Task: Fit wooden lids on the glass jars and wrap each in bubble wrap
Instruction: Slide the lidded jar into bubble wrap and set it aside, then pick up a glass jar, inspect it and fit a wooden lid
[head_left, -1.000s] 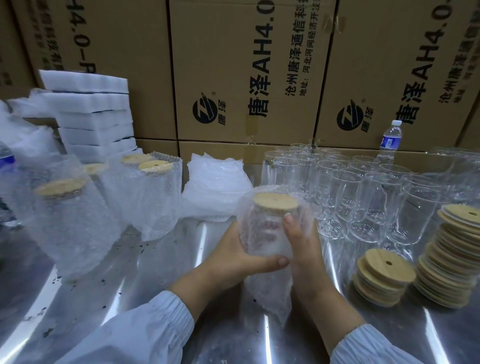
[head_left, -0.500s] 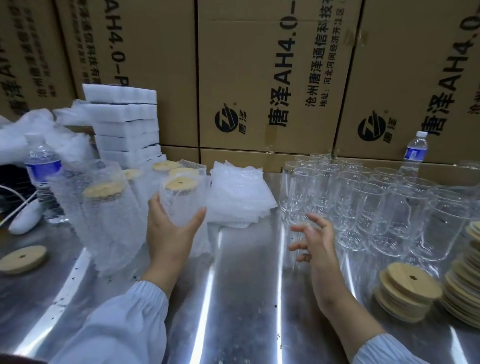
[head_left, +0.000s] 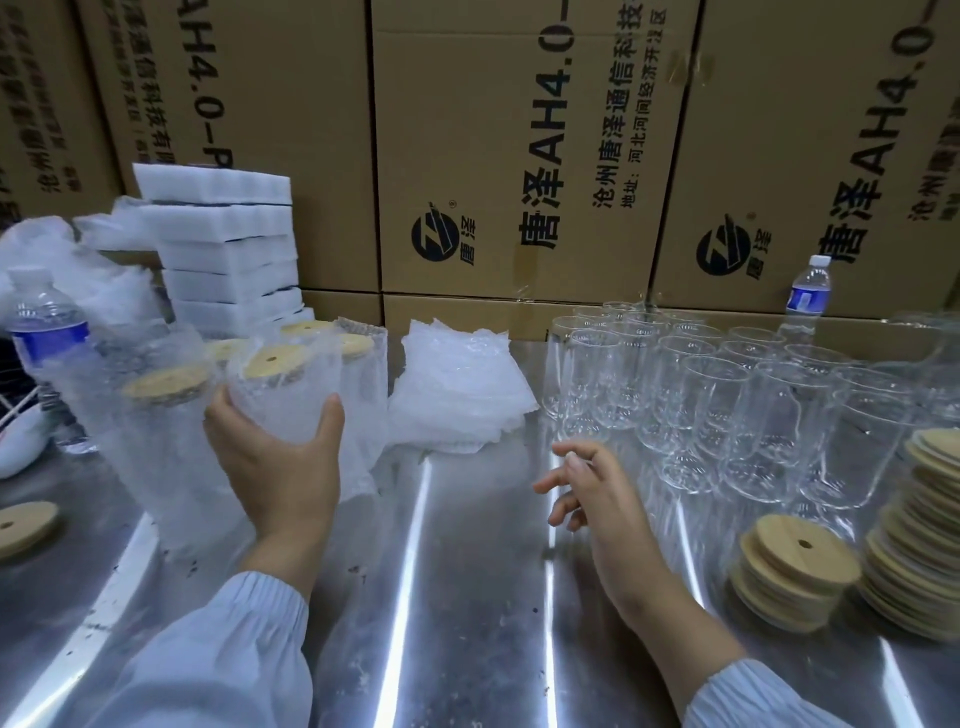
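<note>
One bubble-wrapped jar (head_left: 283, 410), round wooden lid (head_left: 274, 361), between curled left fingers (head_left: 330, 423); right fingers (head_left: 574, 461) loose, empty.

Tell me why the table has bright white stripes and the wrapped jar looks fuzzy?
Head view: the shiny metal table throws back light as glare streaks; head view again, the wrapped jar in the left hand looks a little smeared, probably motion blur, and its bubble wrap is cloudy anyway.
</note>
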